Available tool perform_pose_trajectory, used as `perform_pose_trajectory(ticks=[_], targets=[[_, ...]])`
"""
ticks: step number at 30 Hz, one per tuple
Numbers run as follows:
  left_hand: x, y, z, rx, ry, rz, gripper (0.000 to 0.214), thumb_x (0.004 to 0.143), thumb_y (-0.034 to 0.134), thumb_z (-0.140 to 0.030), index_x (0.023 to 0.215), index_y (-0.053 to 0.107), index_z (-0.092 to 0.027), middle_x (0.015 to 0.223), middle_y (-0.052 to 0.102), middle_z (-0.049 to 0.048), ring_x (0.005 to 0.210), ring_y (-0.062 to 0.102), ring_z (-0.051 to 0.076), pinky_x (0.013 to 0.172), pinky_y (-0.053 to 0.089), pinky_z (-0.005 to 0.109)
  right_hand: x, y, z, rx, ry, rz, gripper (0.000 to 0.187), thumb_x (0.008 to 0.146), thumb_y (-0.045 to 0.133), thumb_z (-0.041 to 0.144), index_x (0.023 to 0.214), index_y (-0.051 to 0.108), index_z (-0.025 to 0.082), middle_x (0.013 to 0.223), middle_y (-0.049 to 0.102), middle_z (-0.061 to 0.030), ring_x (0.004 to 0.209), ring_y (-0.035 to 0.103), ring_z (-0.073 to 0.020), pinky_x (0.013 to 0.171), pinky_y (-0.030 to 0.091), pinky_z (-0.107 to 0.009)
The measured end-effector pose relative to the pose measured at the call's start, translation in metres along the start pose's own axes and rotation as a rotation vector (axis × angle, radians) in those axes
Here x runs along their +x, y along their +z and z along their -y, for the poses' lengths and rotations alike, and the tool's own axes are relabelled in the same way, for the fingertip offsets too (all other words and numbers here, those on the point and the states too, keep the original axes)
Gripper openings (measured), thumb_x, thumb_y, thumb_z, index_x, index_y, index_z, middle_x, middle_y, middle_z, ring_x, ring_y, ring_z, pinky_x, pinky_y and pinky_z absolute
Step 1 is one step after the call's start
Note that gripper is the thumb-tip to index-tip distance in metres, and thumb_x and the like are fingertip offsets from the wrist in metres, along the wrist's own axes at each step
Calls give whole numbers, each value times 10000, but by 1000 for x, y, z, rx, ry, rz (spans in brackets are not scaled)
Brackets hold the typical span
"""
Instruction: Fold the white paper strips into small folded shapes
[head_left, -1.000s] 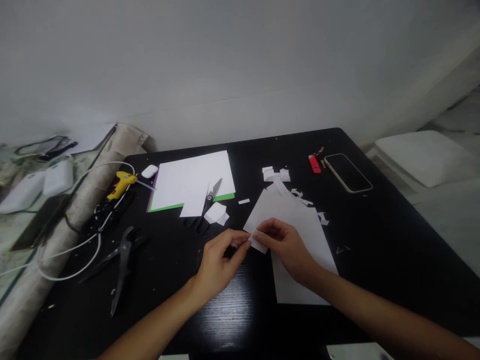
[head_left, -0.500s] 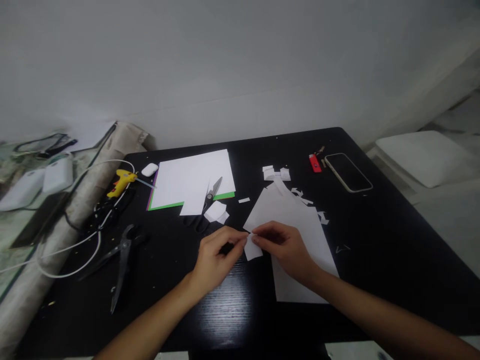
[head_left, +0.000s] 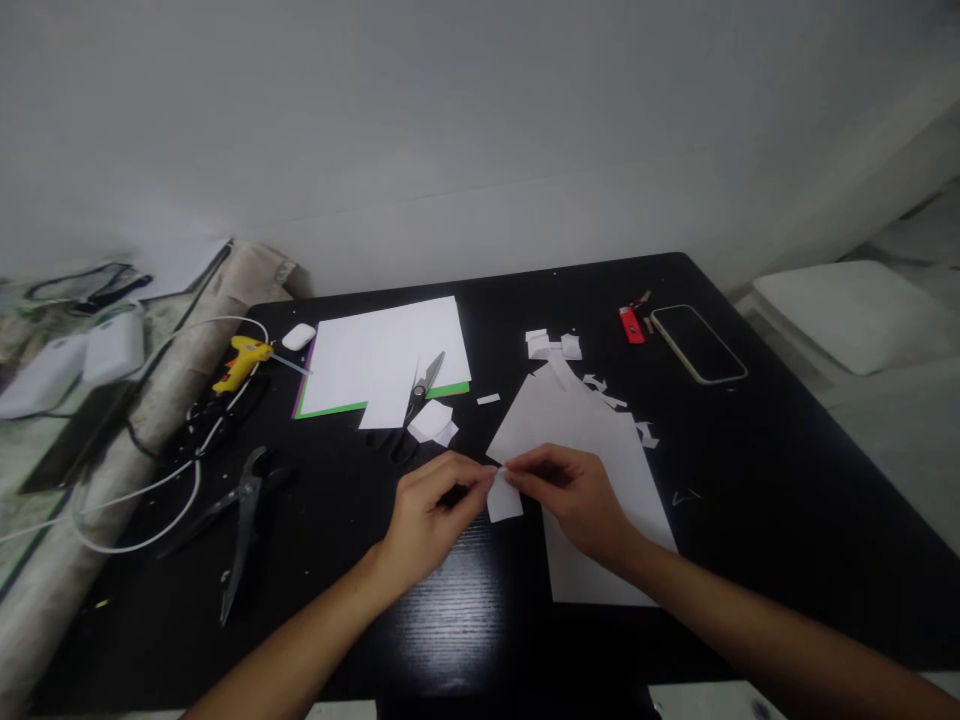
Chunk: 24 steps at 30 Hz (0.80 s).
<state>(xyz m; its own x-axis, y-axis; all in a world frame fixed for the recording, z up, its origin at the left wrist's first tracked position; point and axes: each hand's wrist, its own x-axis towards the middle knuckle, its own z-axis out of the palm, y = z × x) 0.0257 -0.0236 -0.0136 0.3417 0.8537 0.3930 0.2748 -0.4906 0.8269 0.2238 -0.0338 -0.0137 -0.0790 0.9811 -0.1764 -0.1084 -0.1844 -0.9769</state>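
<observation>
Between both thumbs and forefingers I pinch the top edge of a small white piece of paper (head_left: 505, 500). My left hand (head_left: 439, 505) is closed on its left corner, my right hand (head_left: 570, 492) on its right, with the fingertips nearly touching. The piece hangs down over the black table. Under my right hand lies a large white paper sheet (head_left: 600, 560) with a slanted upper left edge. A folded paper bow-like shape (head_left: 553, 347) lies at its far end. Small curled paper scraps (head_left: 604, 392) lie along its right side.
Left of centre, grey-bladed scissors (head_left: 424, 385) rest on a stack of paper (head_left: 382, 345), near cut white pieces (head_left: 433, 423). Farther left are a yellow glue gun (head_left: 240, 364), a white cable (head_left: 196, 490) and large dark shears (head_left: 247, 500). A red lighter (head_left: 631, 325) and a phone (head_left: 699, 344) lie at right.
The small paper between my fingers has tilted slightly, its lower end shifting a little left. Both hands stay in nearly the same place.
</observation>
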Motion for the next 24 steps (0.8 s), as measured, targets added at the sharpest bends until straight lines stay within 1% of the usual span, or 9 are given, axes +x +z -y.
perform_pose_trajectory(ticks=[4, 8, 9, 12, 15, 17, 21, 24], targets=[[1, 0, -1, 4, -10, -10, 91, 898, 696, -135, 956, 747, -182, 866, 755, 51, 768, 710, 163, 677, 575, 270, 0, 0, 1, -33, -21, 3, 154, 768, 827, 378, 817, 781, 239, 811, 765, -26, 789, 708, -213, 776, 570, -363], [2, -1, -1, 7, -9, -21, 90, 898, 695, -134, 947, 752, -185, 852, 752, 45, 757, 708, 156, 668, 574, 261, 1, -2, -1, -33, 12, 51, 281, 771, 827, 380, 1005, 757, 241, 855, 759, -30, 828, 714, -212, 790, 572, -361], [2, -1, -1, 10, -10, -22, 90, 900, 693, -136, 948, 753, -185, 847, 751, 45, 752, 707, 155, 661, 573, 260, 1, -2, -2, -30, 27, 70, 302, 768, 830, 377, 1024, 752, 237, 865, 760, -34, 838, 715, -213, 790, 570, -359], [3, -1, -2, 13, -15, -29, 78, 904, 692, -147, 941, 752, -181, 838, 751, 49, 740, 706, 158, 649, 570, 262, 1, -3, -3, -24, 54, 102, 276, 763, 834, 379, 972, 753, 218, 859, 759, -38, 814, 704, -202, 756, 554, -341], [3, -1, -2, 1, -34, -28, 63, 901, 695, -150, 918, 748, -179, 844, 757, 50, 744, 708, 159, 653, 570, 263, 1, -2, -2, -26, 59, 95, 268, 758, 839, 388, 939, 750, 212, 756, 725, -10, 701, 658, -167, 673, 516, -311], [3, -1, -1, -9, -47, -27, 62, 896, 699, -143, 911, 748, -179, 836, 754, 45, 739, 704, 154, 650, 566, 256, 1, -2, -1, -30, 55, 95, 265, 762, 837, 383, 945, 746, 214, 718, 701, 5, 666, 633, -155, 651, 497, -303], [2, -1, 1, -23, -64, -21, 74, 890, 703, -132, 922, 752, -177, 830, 743, 40, 732, 695, 143, 642, 556, 243, 2, -4, -1, -33, 73, 139, 274, 788, 817, 357, 1010, 739, 217, 757, 712, -1, 691, 643, -159, 667, 500, -303], [2, -1, 1, -26, -68, -15, 76, 889, 705, -130, 923, 754, -176, 826, 741, 39, 727, 692, 139, 638, 552, 235, 2, -4, -3, 0, 102, 187, 288, 768, 836, 345, 998, 736, 204, 831, 736, -21, 752, 670, -167, 714, 519, -307]])
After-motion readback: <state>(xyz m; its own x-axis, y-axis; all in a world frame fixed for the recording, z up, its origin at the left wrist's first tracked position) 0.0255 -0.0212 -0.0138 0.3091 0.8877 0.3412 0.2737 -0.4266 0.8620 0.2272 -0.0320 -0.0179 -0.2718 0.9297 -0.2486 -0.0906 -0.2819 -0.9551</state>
